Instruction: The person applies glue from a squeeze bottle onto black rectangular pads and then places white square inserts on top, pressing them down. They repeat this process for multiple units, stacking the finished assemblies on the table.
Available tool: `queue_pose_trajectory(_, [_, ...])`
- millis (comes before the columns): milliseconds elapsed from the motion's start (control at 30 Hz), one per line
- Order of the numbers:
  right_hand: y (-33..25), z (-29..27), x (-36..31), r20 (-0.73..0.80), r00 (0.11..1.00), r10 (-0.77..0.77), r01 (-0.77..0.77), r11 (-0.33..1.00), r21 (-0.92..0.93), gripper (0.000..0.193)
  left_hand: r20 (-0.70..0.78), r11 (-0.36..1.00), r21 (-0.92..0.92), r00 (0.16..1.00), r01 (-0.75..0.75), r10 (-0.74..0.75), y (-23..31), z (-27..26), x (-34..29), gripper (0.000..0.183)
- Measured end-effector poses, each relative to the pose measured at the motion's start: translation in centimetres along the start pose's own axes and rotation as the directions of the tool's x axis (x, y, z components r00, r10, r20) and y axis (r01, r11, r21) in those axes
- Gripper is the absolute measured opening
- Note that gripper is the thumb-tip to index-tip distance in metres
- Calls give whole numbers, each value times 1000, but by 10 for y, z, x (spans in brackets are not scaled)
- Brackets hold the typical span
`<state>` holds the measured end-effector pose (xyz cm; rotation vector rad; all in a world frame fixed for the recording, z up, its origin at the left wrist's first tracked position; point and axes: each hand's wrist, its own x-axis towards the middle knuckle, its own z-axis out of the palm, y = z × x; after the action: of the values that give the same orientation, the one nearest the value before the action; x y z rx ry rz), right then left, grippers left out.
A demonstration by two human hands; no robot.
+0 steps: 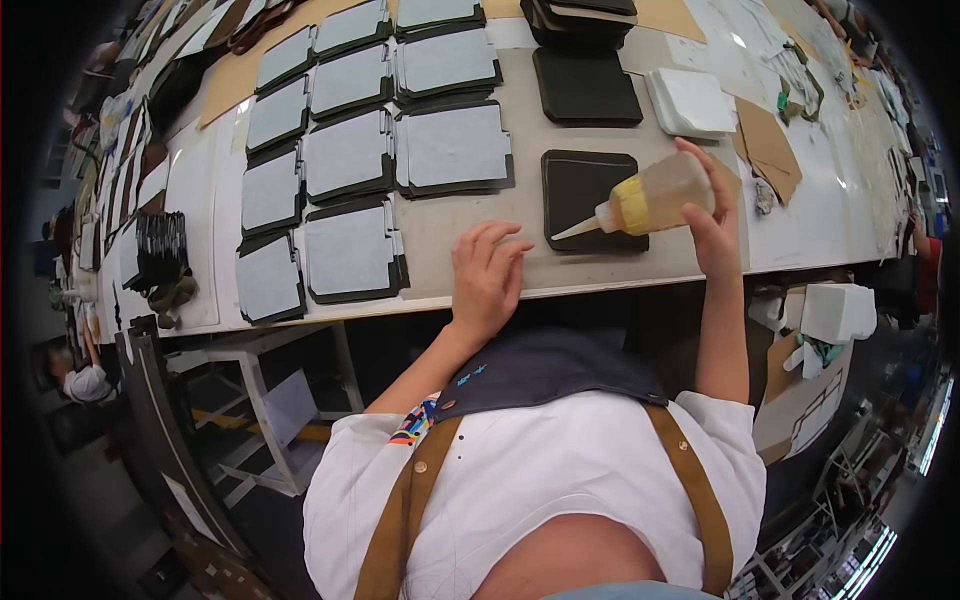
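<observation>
1. Your right hand (722,232) is wrapped around the squeeze bottle (676,193), thumb on the near side, fingers around the far side.
2. Bottle is translucent with a yellow band (630,205) near the neck. It's tipped well over, nozzle (577,230) pointing left and slightly down.
3. Bottle position: over the near dark panel (585,183), body overhanging the panel's right side. Nozzle tip is over the near-left part; can't tell if it touches.
4. That panel is roughly square with rounded corners and lies flat near the table's front edge. A thin pale line runs along its far side.
5. Your left hand (487,275) is empty, fingers loosely bent and slightly parted, at the front edge of the table (450,230), left of the near panel and apart from it. Can't tell how firmly it rests.
6. Left of that hand: rows of light grey sheets (350,250) on dark backing pieces, in three columns.
7. Beyond the near panel: a far dark panel (588,88), then a dark stack (580,25) behind it.
8. Right of the far panel: a white stack (692,103). Brown cardboard pieces (768,145) lie further right.
9. You're wearing a dark apron (540,372) with brown straps (700,490).
</observation>
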<state>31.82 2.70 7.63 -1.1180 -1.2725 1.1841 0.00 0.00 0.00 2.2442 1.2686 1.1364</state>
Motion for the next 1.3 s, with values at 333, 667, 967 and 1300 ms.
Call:
queue_pose_trajectory(333, [29, -70, 12, -482, 876, -23, 189, 935, 299, 66, -5, 1000, 24, 1000, -7, 7, 3, 1, 1, 29])
queue_pose_trajectory(667, [30, -49, 33, -481, 851, -212, 237, 971, -8, 69, 7, 997, 72, 1000, -16, 16, 2, 3, 1, 28])
queue_pose_trajectory(967, [28, -47, 36, -435, 868, -238, 241, 969, -50, 70, 21, 996, 86, 1000, -7, 5, 3, 4, 0, 27])
queue_pose_trajectory(1300, [22, -47, 18, -368, 895, -253, 239, 967, -85, 68, 25, 996, 89, 1000, -5, 3, 3, 5, 0, 27])
